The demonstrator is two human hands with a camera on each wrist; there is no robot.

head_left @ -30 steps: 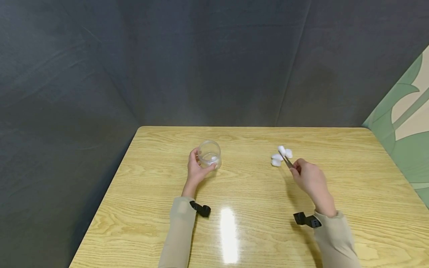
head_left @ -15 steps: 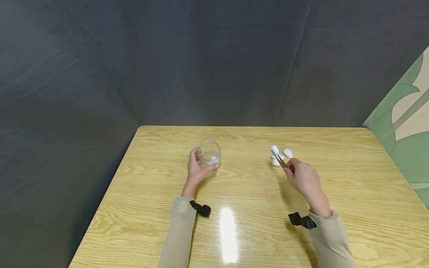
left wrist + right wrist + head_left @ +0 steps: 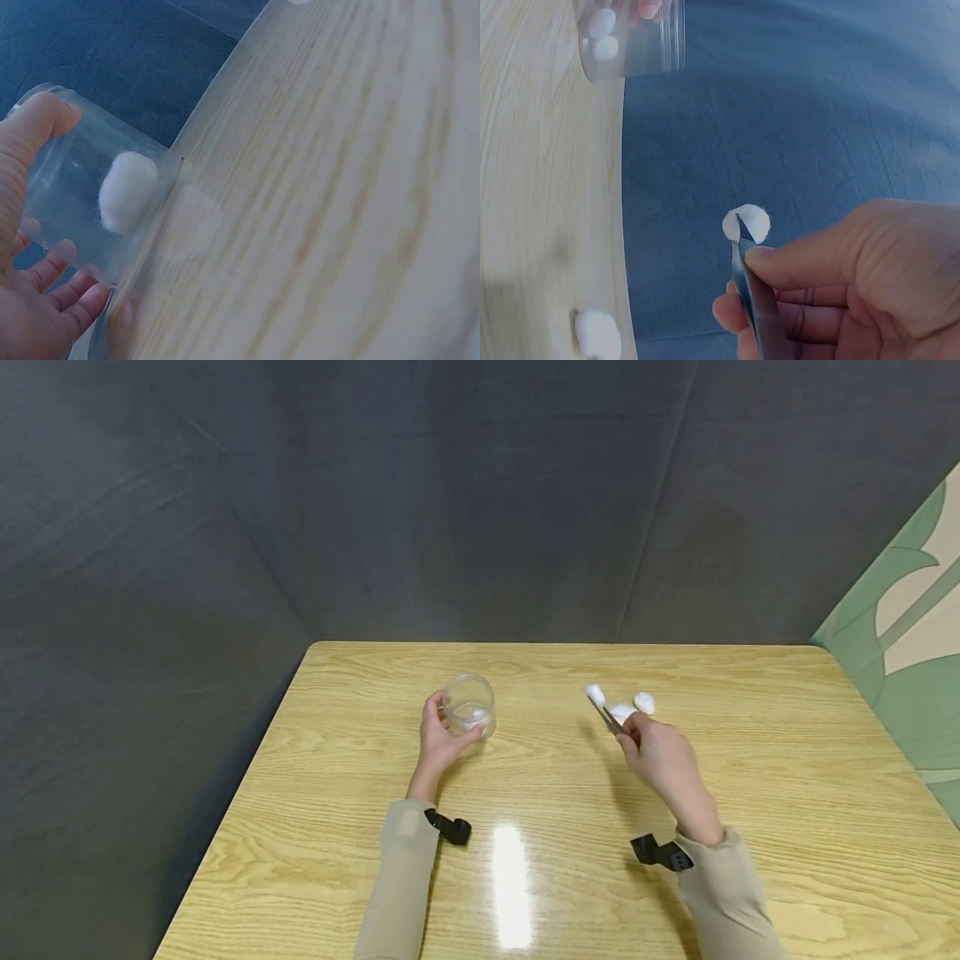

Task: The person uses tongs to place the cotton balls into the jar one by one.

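Observation:
My left hand [image 3: 438, 745] holds a clear plastic jar [image 3: 469, 692] upright on the table, thumb and fingers around its side. White cotton [image 3: 129, 192] lies at the bottom of the jar in the left wrist view. In my right hand [image 3: 663, 762] is a pair of metal tweezers [image 3: 763, 307], pinched between thumb and fingers. Their tips grip a cotton ball [image 3: 748, 223], held above the table to the right of the jar. More cotton balls [image 3: 643, 702] lie on the table close to the right hand, some partly hidden by the tweezers and hand.
The wood-grain table [image 3: 360, 877] has its far edge just beyond the jar. Dark cloth [image 3: 480, 510] hangs behind and to the left. A green leaf-patterned surface [image 3: 907, 693] is at the right.
My right hand has moved left with the tweezers and their cotton ball, away from the cotton balls on the table. The left hand and jar have stayed in place.

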